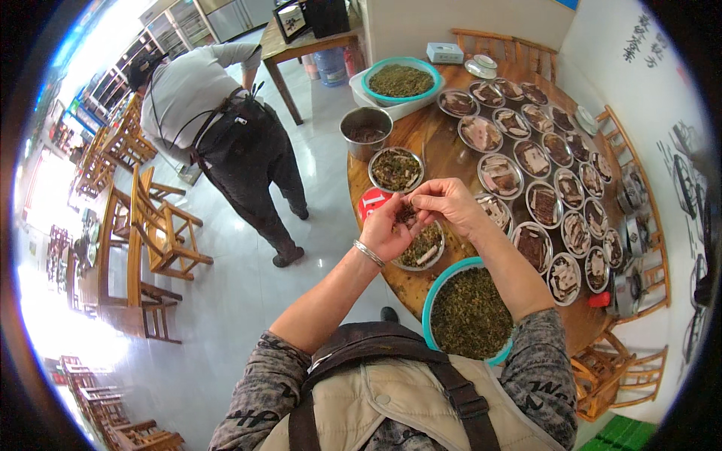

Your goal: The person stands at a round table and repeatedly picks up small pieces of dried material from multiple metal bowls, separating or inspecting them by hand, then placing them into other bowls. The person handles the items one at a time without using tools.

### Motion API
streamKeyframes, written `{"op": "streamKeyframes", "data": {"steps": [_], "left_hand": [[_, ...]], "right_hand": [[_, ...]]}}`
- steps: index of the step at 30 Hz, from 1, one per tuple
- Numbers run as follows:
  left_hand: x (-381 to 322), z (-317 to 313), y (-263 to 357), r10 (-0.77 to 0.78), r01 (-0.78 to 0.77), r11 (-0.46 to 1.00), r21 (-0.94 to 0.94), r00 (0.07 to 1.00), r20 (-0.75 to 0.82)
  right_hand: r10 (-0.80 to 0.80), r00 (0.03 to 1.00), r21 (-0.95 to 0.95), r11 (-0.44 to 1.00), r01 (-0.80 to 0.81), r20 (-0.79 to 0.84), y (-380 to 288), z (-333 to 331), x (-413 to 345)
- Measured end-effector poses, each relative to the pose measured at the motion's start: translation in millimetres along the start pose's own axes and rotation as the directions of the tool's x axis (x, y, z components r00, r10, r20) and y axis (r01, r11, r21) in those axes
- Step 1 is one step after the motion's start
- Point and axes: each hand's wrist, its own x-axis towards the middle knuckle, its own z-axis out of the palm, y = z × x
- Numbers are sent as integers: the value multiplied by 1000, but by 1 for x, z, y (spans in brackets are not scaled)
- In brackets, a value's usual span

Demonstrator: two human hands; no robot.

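Observation:
My left hand (389,228) is cupped above the table's near edge and holds a small heap of dark crumbly food (405,217). Fingertips of my right hand (445,206) meet over that palm, pinching at something too small to make out. Under the hands stands a metal bowl of chopped greens with pale strips (426,248), partly hidden. Behind them is a similar bowl of greens and pieces (396,170), with a red disc (372,201) beside it. A turquoise-rimmed basin of chopped dark greens (468,310) sits near my right forearm.
Several bowls of sliced meat (532,158) cover the round wooden table's right side. A steel pot (366,132), another turquoise basin of greens (401,80) and a tissue box (445,53) stand farther back. Another person (220,129) bends over at the left, near wooden chairs (163,231).

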Motion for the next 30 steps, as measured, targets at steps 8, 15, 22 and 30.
{"op": "streamKeyframes", "data": {"steps": [8,15,22,30], "left_hand": [[49,-10,98,-159,160,987,-17,987,18],[94,-27,210,-248,250,967,49,968,-43],[164,-19,261,-363,362,930,65,932,-12],[280,10,270,-422,421,898,127,906,-15]], "right_hand": [[-20,987,126,991,41,-158,-7,-14,83],[-27,900,218,967,134,-435,-18,-23,152],[-22,715,158,970,184,-698,-24,-57,157],[-71,522,90,957,277,-850,-41,-166,152]]}}
